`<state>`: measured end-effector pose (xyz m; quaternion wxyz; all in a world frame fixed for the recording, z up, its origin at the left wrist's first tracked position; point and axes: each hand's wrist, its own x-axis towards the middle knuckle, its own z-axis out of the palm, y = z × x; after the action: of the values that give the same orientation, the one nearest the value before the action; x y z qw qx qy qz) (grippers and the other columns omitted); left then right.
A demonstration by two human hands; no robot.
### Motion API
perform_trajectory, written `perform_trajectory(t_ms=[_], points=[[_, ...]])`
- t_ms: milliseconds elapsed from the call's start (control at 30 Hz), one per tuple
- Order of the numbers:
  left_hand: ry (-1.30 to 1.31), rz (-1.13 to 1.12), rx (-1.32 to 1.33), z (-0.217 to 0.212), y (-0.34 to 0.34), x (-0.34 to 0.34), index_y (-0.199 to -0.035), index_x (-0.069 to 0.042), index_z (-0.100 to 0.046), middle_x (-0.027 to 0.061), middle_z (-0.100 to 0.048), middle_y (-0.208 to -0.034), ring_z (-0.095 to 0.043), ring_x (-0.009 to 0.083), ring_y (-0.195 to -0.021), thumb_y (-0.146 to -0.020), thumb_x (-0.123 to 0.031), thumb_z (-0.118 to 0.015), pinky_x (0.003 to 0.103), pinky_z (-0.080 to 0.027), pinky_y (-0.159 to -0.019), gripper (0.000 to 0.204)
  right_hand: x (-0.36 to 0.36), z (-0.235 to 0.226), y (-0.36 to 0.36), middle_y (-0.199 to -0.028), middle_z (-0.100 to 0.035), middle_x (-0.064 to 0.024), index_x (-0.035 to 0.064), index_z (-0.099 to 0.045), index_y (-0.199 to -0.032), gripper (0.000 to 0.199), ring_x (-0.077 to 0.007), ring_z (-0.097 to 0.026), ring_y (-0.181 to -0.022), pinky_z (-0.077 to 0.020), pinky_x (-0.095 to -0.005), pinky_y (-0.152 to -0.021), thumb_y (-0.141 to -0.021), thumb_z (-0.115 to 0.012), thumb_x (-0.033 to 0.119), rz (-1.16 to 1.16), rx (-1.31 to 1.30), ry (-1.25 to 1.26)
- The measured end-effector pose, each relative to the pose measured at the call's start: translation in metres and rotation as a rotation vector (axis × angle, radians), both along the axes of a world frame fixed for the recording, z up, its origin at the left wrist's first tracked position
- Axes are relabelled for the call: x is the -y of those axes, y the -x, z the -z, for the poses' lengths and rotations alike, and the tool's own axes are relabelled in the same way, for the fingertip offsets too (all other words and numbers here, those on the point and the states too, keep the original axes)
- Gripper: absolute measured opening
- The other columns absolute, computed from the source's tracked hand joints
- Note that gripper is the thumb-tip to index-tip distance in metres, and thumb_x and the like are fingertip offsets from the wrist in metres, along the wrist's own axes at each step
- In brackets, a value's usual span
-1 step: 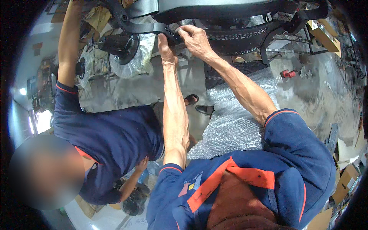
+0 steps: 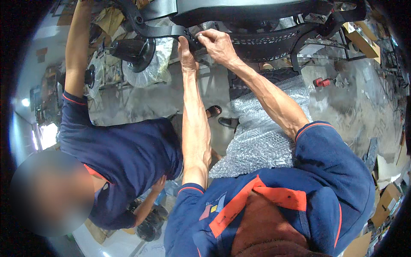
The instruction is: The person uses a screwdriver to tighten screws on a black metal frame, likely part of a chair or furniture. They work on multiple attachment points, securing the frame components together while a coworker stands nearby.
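Observation:
A black metal frame with curved arms (image 2: pixel 167 31) spans the top of the head view, under a dark broad panel (image 2: pixel 252 12). My left hand (image 2: pixel 187 58) grips the frame's joint from below, thumb upright along it and the other fingers hidden behind. Close to its right, my right hand (image 2: pixel 219 46) is closed in a pinch at the same joint, thumb and index finger together. A tiny pale spot shows at those fingertips, too small to name. Below the panel hangs a black perforated curved part (image 2: pixel 269 45).
At left a co-worker in a navy shirt (image 2: pixel 124 145) reaches one arm up toward the frame. Bubble wrap (image 2: pixel 261 141) lies beneath my right arm. A black cone-shaped part (image 2: pixel 136 53) sits on wrapped plastic. A red object (image 2: pixel 322 82) and a cardboard box (image 2: pixel 364 40) are at right.
My right hand's fingertips have shifted very slightly at the joint. Otherwise both hands and the frame stay in place.

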<state>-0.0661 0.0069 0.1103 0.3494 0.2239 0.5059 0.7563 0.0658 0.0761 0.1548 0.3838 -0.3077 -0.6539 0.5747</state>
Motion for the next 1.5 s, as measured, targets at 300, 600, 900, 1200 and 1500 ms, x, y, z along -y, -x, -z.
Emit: perform_trajectory(t_ms=[300,600,900,1200,1500], points=[[0.079,0.04,-0.091,-0.009,0.003,-0.006,-0.112,-0.004,-0.063,0.0063,-0.066,-0.099,-0.063,0.019,-0.093,-0.09,-0.07,-0.058,0.038,-0.052,-0.083,0.07,-0.009,0.022,0.0,-0.09,-0.072,-0.012,-0.0051,-0.07,-0.108,0.022,-0.0145,-0.067,-0.067,-0.0564,-0.0294,-0.059,-0.098,-0.063,0.012,0.064,-0.271,0.258],[0.056,-0.003,-0.093,0.0,0.016,-0.017,-0.086,-0.003,-0.066,0.0052,-0.067,-0.083,-0.063,0.0154,-0.073,-0.089,-0.054,-0.07,0.031,-0.05,-0.068,0.052,-0.02,0.025,-0.003,-0.097,-0.073,-0.0168,-0.0089,-0.066,-0.113,0.022,-0.0197,-0.074,-0.08,-0.0633,-0.0291,-0.069,-0.101,-0.06,0.009,-0.001,-0.526,0.409],[0.051,-0.223,-0.15,-0.003,0.004,-0.031,-0.08,-0.002,-0.063,0.0047,-0.061,-0.069,-0.059,0.015,-0.063,-0.09,-0.05,-0.068,0.03,-0.048,-0.061,0.049,-0.016,0.029,0.001,-0.099,-0.073,-0.0151,-0.0076,-0.066,-0.115,0.022,-0.0207,-0.074,-0.082,-0.063,-0.0285,-0.072,-0.101,-0.06,0.008,-0.057,-0.538,0.4],[0.054,-0.18,-0.191,0.001,0.008,-0.027,-0.088,-0.005,-0.059,0.0048,-0.06,-0.074,-0.06,0.0166,-0.063,-0.09,-0.061,-0.065,0.031,-0.051,-0.061,0.056,-0.036,0.024,-0.021,-0.089,-0.07,-0.0064,0.003,-0.073,-0.113,0.021,-0.0117,-0.069,-0.071,-0.0585,-0.0243,-0.067,-0.101,-0.062,0.015,-0.094,-0.11,0.002],[0.07,-0.121,-0.129,0.0,0.014,-0.026,-0.088,-0.006,-0.061,0.0054,-0.063,-0.077,-0.062,0.0175,-0.067,-0.09,-0.061,-0.064,0.033,-0.052,-0.066,0.056,-0.028,0.014,-0.023,-0.091,-0.071,-0.0148,-0.0072,-0.065,-0.115,0.031,-0.0191,-0.074,-0.077,-0.0625,-0.0308,-0.065,-0.092,-0.073,0.011,-0.153,-0.386,0.412]])
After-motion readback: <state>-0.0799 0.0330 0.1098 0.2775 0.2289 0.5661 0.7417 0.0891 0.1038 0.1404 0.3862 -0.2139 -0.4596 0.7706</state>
